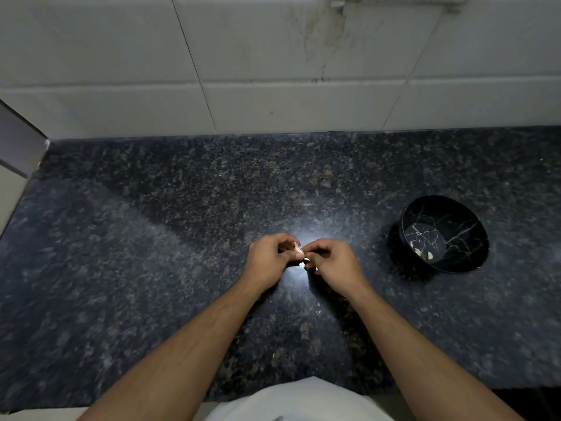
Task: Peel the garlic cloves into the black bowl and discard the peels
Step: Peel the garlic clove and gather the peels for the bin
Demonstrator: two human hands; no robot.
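Observation:
My left hand (270, 258) and my right hand (332, 262) meet over the middle of the dark granite counter (182, 238). A pale garlic clove (299, 250) sits between them; my left fingers grip it and my right fingertips pinch at its skin. Most of the clove is hidden by the fingers. To the right stands the black bowl (467, 235) with gold crack lines. A few peeled cloves (422, 252) lie on its bottom.
A white tiled wall (273, 71) runs along the back of the counter. A grey panel (18, 144) closes the left side. Tiny pale peel bits (318, 312) lie on the counter under my right wrist. The counter's front edge is at my waist.

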